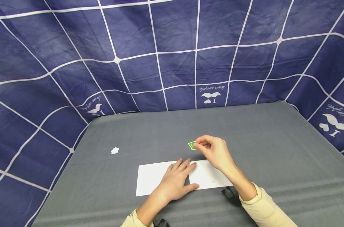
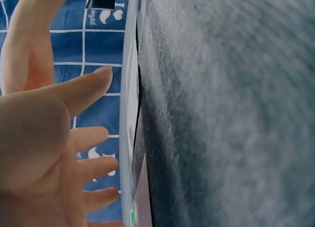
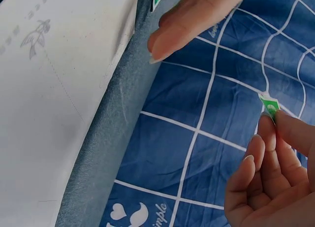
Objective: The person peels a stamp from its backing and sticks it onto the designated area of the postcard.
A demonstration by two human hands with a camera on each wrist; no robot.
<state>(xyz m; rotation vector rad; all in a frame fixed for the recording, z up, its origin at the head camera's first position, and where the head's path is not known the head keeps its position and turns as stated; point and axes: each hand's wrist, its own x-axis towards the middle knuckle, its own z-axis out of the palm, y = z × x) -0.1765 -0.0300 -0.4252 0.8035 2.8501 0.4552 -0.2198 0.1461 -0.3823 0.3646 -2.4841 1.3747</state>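
Observation:
Two white envelope-like sheets lie side by side, a left one [image 1: 149, 181] and a right one [image 1: 210, 175]. My left hand [image 1: 174, 183], fingers straight and spread, lies over their adjoining edges. A small green patch [image 1: 174, 163] shows beside its fingertips on the left sheet. Beyond the right sheet, my right hand [image 1: 215, 151] is raised and pinches a small green stamp with a white border [image 3: 270, 106] between thumb and index finger. The right wrist view shows a faint printed bird [image 3: 36, 38] and a dotted line on a white sheet.
A small, irregular white paper piece [image 1: 114, 150] lies on the grey cloth-covered table [image 1: 89, 176], left of the sheets. Blue cloth with white grid lines [image 1: 174, 69] hangs behind the table and on both sides. Black straps with devices [image 1: 231, 193] sit at my wrists.

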